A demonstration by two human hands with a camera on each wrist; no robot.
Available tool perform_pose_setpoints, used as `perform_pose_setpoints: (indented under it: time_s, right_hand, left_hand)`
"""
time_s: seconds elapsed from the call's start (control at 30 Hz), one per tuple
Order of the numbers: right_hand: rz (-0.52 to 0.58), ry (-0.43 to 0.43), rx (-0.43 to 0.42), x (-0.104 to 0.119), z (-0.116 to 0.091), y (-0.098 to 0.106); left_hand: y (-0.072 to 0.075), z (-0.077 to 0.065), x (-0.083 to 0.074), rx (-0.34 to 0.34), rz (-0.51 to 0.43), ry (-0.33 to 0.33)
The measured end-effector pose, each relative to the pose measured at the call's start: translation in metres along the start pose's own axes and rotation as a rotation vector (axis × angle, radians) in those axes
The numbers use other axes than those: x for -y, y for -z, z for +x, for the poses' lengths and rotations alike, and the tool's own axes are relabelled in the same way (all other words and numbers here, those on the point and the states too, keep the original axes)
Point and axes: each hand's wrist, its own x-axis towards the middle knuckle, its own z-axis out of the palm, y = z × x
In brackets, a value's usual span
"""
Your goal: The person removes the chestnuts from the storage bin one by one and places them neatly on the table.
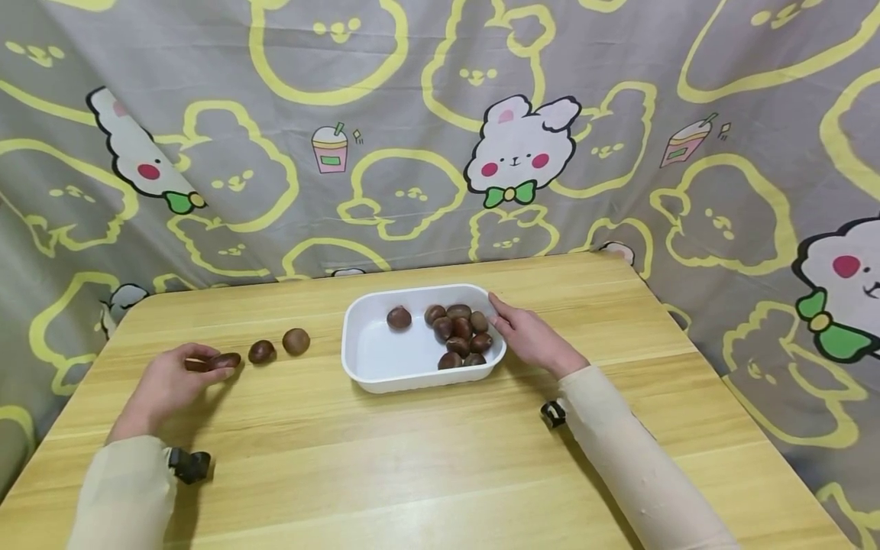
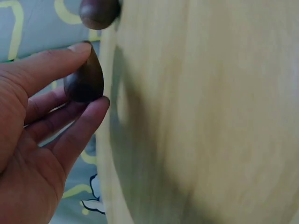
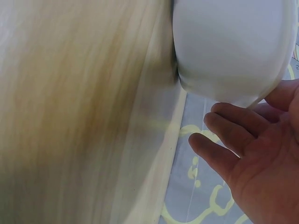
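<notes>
My left hand [image 1: 172, 386] pinches a brown chestnut [image 2: 85, 80] between thumb and fingertips, at the left end of a row. Beside it on the table lie a dark chestnut [image 1: 261, 352] and a rounder, lighter brown chestnut [image 1: 296, 341]. At the right end of a white rectangular tray [image 1: 385, 376], my right hand [image 1: 532, 336] holds the rim, its thumb over the edge and partly hidden. The other fingers [image 3: 217, 151] extend below, outside the tray's wall. Inside, several chestnuts [image 1: 461, 328] cluster on the right, and a single chestnut [image 1: 399, 318] sits toward the back left.
The wooden table [image 1: 412, 473] carries the tray near its back edge. A grey curtain [image 1: 412, 92] with yellow cartoon outlines hangs behind and along the sides. Black wrist devices are strapped at both sleeves, the left device [image 1: 189, 465] and the right device [image 1: 553, 414].
</notes>
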Motion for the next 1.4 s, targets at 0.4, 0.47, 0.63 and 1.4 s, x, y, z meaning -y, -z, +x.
perform_pose_setpoints:
  time_s: [0.4, 0.47, 0.63, 1.4]
  right_hand:
    - [-0.001, 0.003, 0.003, 0.0, 0.002, 0.0]
    - [0.002, 0.002, 0.004, 0.0, 0.001, 0.0]
    - [0.009, 0.004, 0.006, 0.0, 0.001, 0.0]
    - [0.006, -0.002, 0.021, -0.001, 0.002, 0.001]
  left_hand:
    - [-0.004, 0.006, -0.001, 0.025, 0.028, -0.031]
    - [-0.004, 0.005, -0.001, 0.031, 0.037, -0.03]
    - [-0.004, 0.005, 0.0, 0.04, 0.047, -0.028]
    - [0.013, -0.001, -0.009, 0.069, 0.035, -0.007]
